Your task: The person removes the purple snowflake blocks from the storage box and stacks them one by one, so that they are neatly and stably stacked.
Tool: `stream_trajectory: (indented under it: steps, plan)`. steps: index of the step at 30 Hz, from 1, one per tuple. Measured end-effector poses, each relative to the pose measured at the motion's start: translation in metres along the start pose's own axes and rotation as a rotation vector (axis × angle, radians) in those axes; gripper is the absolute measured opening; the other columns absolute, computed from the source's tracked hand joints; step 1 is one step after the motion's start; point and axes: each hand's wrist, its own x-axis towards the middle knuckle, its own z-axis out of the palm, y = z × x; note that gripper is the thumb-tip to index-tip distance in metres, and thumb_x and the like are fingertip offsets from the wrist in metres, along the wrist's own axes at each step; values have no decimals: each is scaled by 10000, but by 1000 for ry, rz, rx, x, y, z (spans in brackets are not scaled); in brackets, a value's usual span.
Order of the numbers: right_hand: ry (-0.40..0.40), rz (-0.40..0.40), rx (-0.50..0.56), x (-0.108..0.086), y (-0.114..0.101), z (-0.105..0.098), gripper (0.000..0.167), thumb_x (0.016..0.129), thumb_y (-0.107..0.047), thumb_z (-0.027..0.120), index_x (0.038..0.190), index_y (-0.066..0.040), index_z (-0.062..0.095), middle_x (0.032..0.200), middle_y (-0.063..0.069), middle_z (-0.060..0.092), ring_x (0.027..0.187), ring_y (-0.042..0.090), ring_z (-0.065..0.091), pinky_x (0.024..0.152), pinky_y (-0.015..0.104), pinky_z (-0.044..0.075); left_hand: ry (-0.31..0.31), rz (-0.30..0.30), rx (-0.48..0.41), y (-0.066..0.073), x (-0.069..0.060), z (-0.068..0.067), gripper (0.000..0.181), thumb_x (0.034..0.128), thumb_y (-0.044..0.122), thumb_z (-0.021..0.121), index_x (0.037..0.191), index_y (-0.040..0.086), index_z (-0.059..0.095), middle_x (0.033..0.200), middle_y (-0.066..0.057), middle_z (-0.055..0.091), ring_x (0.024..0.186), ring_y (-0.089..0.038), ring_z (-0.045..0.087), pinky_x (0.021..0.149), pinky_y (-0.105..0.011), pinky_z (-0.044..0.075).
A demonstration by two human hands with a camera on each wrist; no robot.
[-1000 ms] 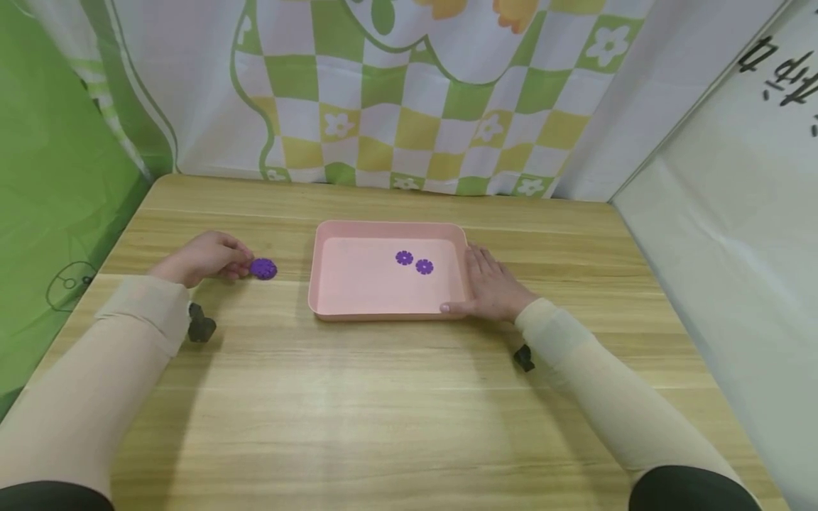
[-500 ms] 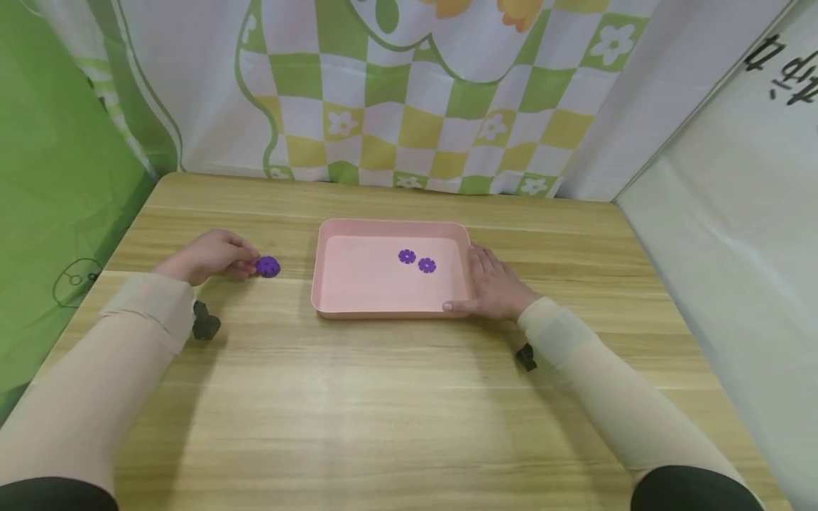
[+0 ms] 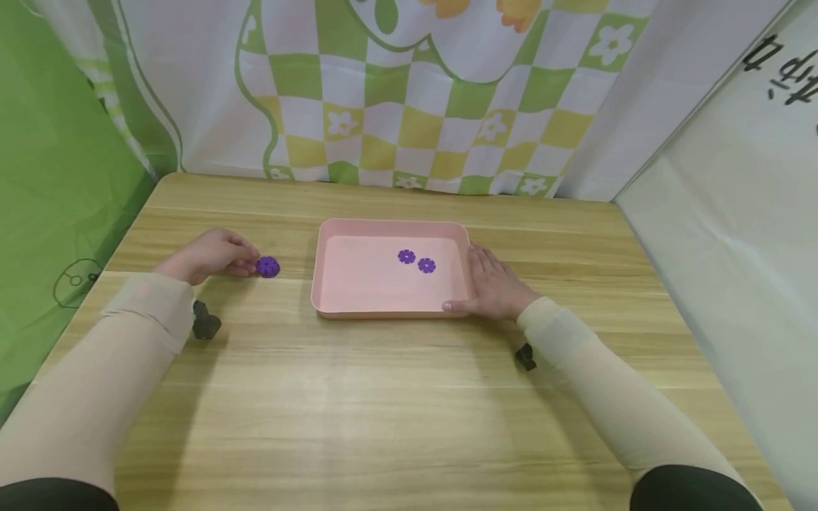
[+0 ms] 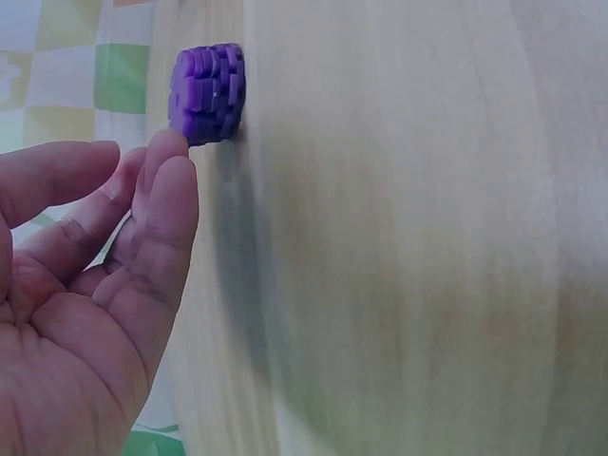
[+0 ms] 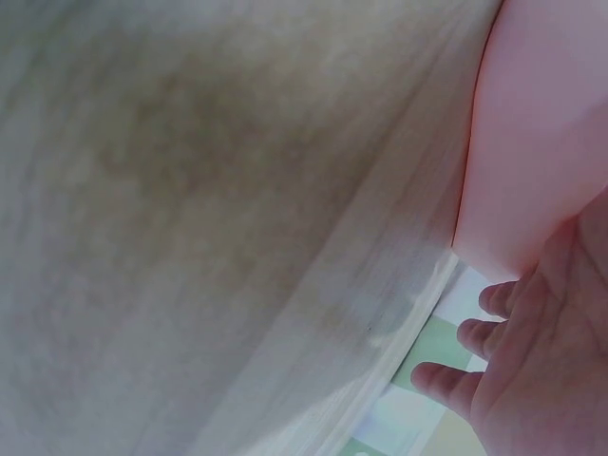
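A small stack of purple notched plastic discs point(image 3: 268, 267) sits on the table left of the tray. My left hand point(image 3: 207, 257) is beside it, fingertips at the stack's near side. In the left wrist view the thumb point(image 4: 66, 171) stays apart from the discs point(image 4: 209, 93), and the fingers look fairly straight. The pink tray point(image 3: 358, 312) lies mid-table with two flat purple discs inside, a left one point(image 3: 406, 257) and a right one point(image 3: 427, 265). My right hand point(image 3: 498, 287) rests along the tray's right wall, its thumb by the front corner and its fingers extended.
The wooden table point(image 3: 358, 411) reaches toward me and to both sides. A checkered curtain point(image 3: 422, 106) hangs behind its far edge. A green sheet point(image 3: 57, 177) stands at the left, and a white panel point(image 3: 735, 213) with black writing at the right.
The view has shifted slightly. The stack turned a little between the first and second frames, its round face now plainer. Since then, both hands and the tray show almost no motion.
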Motion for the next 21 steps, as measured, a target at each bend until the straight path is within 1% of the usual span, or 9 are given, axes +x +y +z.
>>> stream_trajectory:
  steps: [2,4,5,7,10,14,16,19,21]
  plan:
    - [-1,0,-2,0,0,0,1258,906,-692,626,1574,128,-55,1662,318,-39,1535,476,22,1232,576,89,12,4,19,2,-1,-1,333,1053,22,482,1213,-268,511,955,-140,684,823,-123,663,778,-239,594]
    - [0,0,-3,0,0,0,1258,905,-694,625,1575,127,-54,1662,320,-34,1535,477,25,1231,579,93,32,1,61,6,-1,-3,348,1069,44,465,1238,-258,500,960,-134,680,828,-122,662,802,-271,593]
    - [1,-1,-5,0,0,0,1257,906,-692,626,1574,129,-51,1661,322,-30,1534,478,27,1231,578,95,51,-14,95,9,-1,-3,364,1078,63,458,1270,-245,488,975,-115,677,835,-111,657,815,-275,588]
    - [-1,-1,-5,0,0,-1,1254,908,-690,626,1574,130,-50,1661,324,-27,1534,478,25,1231,579,96,70,-19,128,15,-1,-4,372,1093,97,450,1281,-221,496,981,-96,671,843,-104,657,825,-280,576]
    - [-1,-4,-6,0,0,-1,1251,910,-685,628,1574,130,-50,1660,325,-24,1535,476,23,1232,577,94,92,-2,122,23,3,-2,389,1092,102,457,1299,-226,486,1013,-116,666,845,-92,664,845,-282,578]
    - [2,-10,-8,0,0,-1,1251,910,-683,628,1572,132,-51,1660,326,-22,1537,469,15,1237,561,78,105,43,79,41,10,9,396,1076,68,469,1317,-247,463,1065,-162,648,845,-86,661,841,-258,584]
    - [0,-10,-10,1,1,0,1254,909,-685,628,1571,133,-55,1659,327,-23,1537,469,12,1239,554,71,103,52,66,51,14,17,391,1072,67,479,1317,-238,468,1071,-163,637,850,-94,656,827,-242,582]
    - [0,-7,-15,1,0,0,1254,910,-691,621,1572,132,-57,1660,327,-21,1537,471,19,1239,551,75,100,58,73,67,20,29,392,1070,83,499,1327,-212,488,1123,-193,626,888,-122,655,823,-235,578]
    - [-2,-3,-15,1,1,0,1255,910,-695,618,1574,128,-59,1662,324,-22,1537,471,21,1239,553,80,93,67,85,76,24,36,398,1068,101,513,1333,-196,496,1191,-235,608,939,-175,658,832,-248,581]
